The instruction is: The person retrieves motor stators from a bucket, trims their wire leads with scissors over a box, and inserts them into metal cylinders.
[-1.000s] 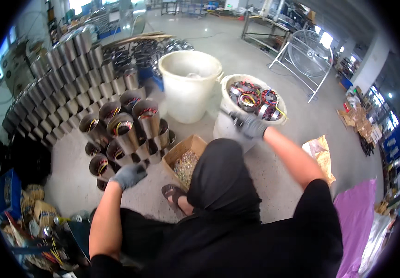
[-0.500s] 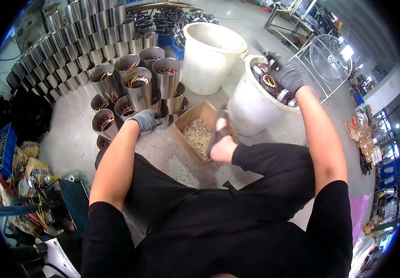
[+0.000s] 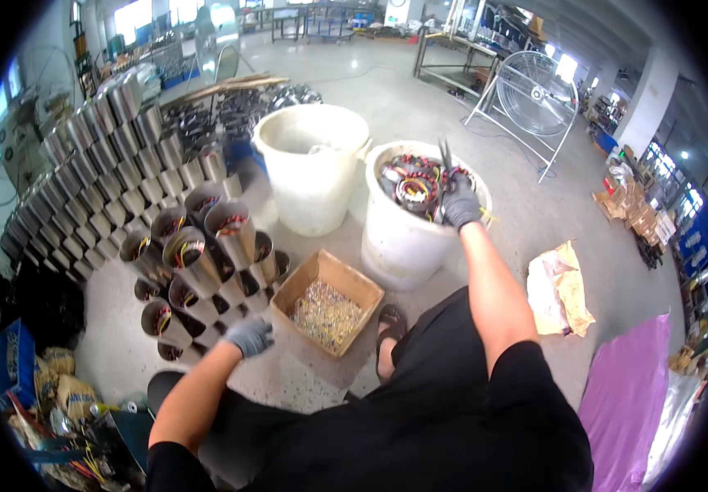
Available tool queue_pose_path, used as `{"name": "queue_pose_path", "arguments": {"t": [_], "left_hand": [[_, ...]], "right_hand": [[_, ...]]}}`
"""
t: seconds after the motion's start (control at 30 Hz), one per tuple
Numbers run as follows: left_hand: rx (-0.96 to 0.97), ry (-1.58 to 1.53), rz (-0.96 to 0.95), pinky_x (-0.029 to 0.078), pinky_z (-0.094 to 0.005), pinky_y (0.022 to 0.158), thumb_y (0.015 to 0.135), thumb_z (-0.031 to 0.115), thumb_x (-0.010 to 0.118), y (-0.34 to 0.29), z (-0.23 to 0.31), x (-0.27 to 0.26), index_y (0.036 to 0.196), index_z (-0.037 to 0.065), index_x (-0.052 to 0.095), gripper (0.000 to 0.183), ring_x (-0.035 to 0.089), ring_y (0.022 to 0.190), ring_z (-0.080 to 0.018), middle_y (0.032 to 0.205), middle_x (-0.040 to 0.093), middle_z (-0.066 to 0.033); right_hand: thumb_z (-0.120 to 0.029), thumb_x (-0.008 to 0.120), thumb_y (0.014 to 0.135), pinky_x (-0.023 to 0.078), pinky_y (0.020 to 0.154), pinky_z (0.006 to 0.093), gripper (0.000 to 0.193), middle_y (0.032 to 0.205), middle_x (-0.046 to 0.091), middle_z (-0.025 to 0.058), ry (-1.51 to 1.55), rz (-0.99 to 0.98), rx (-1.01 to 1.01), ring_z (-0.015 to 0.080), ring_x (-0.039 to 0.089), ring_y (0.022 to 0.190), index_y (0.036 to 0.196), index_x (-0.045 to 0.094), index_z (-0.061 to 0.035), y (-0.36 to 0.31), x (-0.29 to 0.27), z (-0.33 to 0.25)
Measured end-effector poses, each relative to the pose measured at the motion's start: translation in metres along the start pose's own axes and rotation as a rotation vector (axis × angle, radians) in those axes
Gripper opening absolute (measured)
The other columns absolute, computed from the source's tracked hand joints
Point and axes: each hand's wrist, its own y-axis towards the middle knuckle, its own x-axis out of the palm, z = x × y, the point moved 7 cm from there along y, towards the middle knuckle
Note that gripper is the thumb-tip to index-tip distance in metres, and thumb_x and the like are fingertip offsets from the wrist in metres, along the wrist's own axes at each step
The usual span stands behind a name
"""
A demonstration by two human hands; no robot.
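My right hand (image 3: 460, 203), in a dark grey glove, is closed around a dark, slim pointed tool (image 3: 445, 156) whose tip points up; its exact kind I cannot make out. The hand is over the right rim of a white bucket (image 3: 407, 246) filled with wound motor stators (image 3: 413, 193) with red, yellow and white wires. My gloved left hand (image 3: 249, 337) holds nothing visible, its fingers loosely bent and apart. It hovers between the stacked metal cylinders (image 3: 192, 266), several with wired parts inside, and an open cardboard box (image 3: 286, 302) holding small scraps.
A second white bucket (image 3: 313, 193) stands left of the full one. Rows of metal tubes (image 3: 116, 176) are stacked at the left. A floor fan (image 3: 537, 94) stands far right, with a torn paper bag (image 3: 559, 289) and purple sheet (image 3: 626, 402) nearer. My sandalled foot (image 3: 390, 324) rests beside the box.
The view has tilted up and turned. My left hand has come away from the cylinders. My foot has moved from the box to the floor beside it; the right hand stays at the bucket.
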Motion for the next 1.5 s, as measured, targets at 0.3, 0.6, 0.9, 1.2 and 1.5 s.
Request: {"name": "queue_pose_path", "arguments": {"t": [0.3, 0.6, 0.9, 1.2, 1.5], "left_hand": [[0.104, -0.143, -0.158, 0.044, -0.0474, 0.102, 0.084, 0.043, 0.066, 0.093, 0.121, 0.117, 0.143, 0.005, 0.039, 0.075, 0.052, 0.123, -0.0436, 0.142, 0.044, -0.0281], [-0.086, -0.001, -0.164, 0.053, -0.0499, 0.080, 0.084, 0.037, 0.062, 0.076, 0.103, 0.142, 0.103, 0.013, 0.070, 0.032, 0.066, 0.096, -0.0370, 0.107, 0.067, -0.0155], [-0.227, 0.013, -0.214, 0.053, -0.0468, 0.081, 0.080, 0.045, 0.067, 0.015, 0.056, 0.153, 0.106, 0.014, 0.067, 0.041, 0.065, 0.100, -0.0329, 0.110, 0.066, -0.0124], [-0.317, -0.241, -0.075, 0.049, -0.0449, 0.096, 0.080, 0.019, 0.064, -0.007, 0.005, 0.200, 0.128, 0.015, 0.061, 0.048, 0.060, 0.113, -0.0378, 0.132, 0.056, -0.0191], [-0.187, -0.846, 0.571, 0.055, -0.0336, 0.080, 0.094, 0.039, 0.062, -0.015, 0.025, -0.088, 0.122, 0.003, 0.058, 0.045, 0.066, 0.092, -0.0188, 0.100, 0.069, -0.0119]], "right_hand": [[-0.036, 0.066, 0.080, 0.050, 0.091, 0.0505, 0.053, 0.110, 0.067, 0.0236, -0.183, -0.247, 0.069, 0.0372, 0.065, 0.105, 0.123, 0.055, -0.0078, 0.021, 0.025, -0.019], [-0.037, 0.067, 0.079, 0.050, 0.091, 0.0458, 0.051, 0.108, 0.068, 0.0217, -0.167, -0.284, 0.093, 0.0353, 0.066, 0.104, 0.117, 0.059, -0.0048, 0.027, 0.016, -0.025], [-0.028, 0.062, 0.078, 0.051, 0.088, 0.0450, 0.041, 0.105, 0.069, 0.0219, -0.188, -0.259, 0.077, 0.0359, 0.066, 0.101, 0.113, 0.062, -0.0056, 0.032, 0.033, -0.037], [-0.012, 0.067, 0.077, 0.050, 0.085, 0.0460, 0.036, 0.102, 0.068, 0.0204, 0.177, -0.042, -0.077, 0.0378, 0.065, 0.099, 0.111, 0.060, -0.0074, 0.017, -0.003, -0.108], [-0.005, 0.063, 0.079, 0.051, 0.068, 0.0377, 0.029, 0.080, 0.065, 0.0135, 0.817, -0.032, -0.365, 0.0287, 0.065, 0.076, 0.107, 0.058, -0.0077, -0.082, -0.015, -0.230]]}}
